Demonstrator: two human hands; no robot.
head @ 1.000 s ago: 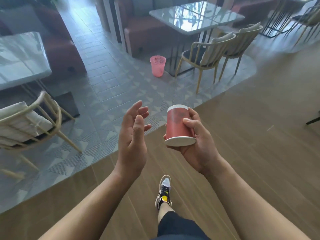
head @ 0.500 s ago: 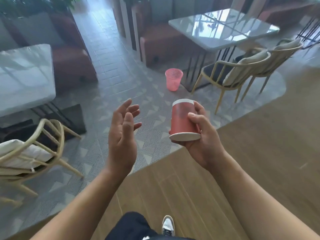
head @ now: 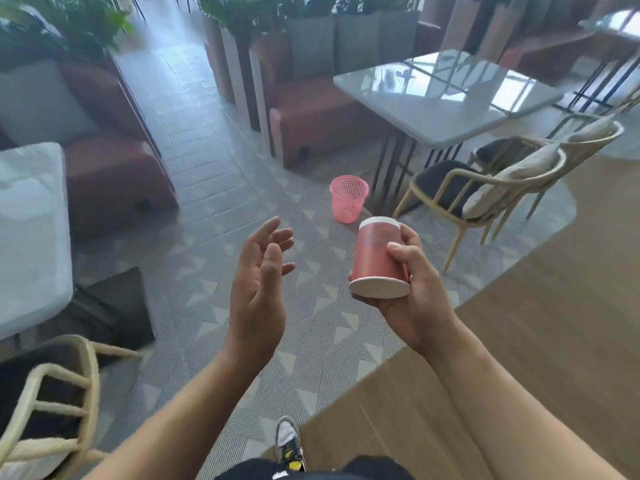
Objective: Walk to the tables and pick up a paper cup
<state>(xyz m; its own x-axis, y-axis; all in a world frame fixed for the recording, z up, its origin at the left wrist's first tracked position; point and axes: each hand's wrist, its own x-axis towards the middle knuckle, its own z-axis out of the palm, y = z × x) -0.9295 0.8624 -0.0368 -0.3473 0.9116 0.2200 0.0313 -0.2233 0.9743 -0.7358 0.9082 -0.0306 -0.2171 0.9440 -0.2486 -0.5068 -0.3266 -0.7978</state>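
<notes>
The red paper cup sits in the right hand, whose thumb and fingers curl round its side; the cup is tipped so that its white base faces the camera and its mouth points away, and what is inside cannot be seen. The left hand is held up just beside the cup without touching it, palm turned toward it, fingers loosely spread and holding nothing. Beyond the cup and slightly to its left, a pink mesh bin stands upright on the floor; its inside is not visible from here. Under both hands lies grey patterned tile, which meets a wood floor along a curved edge running below and to the right of the right hand. A shoe shows between the forearms, at that edge. To the right of the bin stands a glossy white table with two cushioned chairs drawn up to it, and a brown sofa stands behind. Left of the left hand are another white table, a chair and a second sofa. A tiled aisle runs open between the sofas, past planters, and the tile between the hands and the bin lies open.
</notes>
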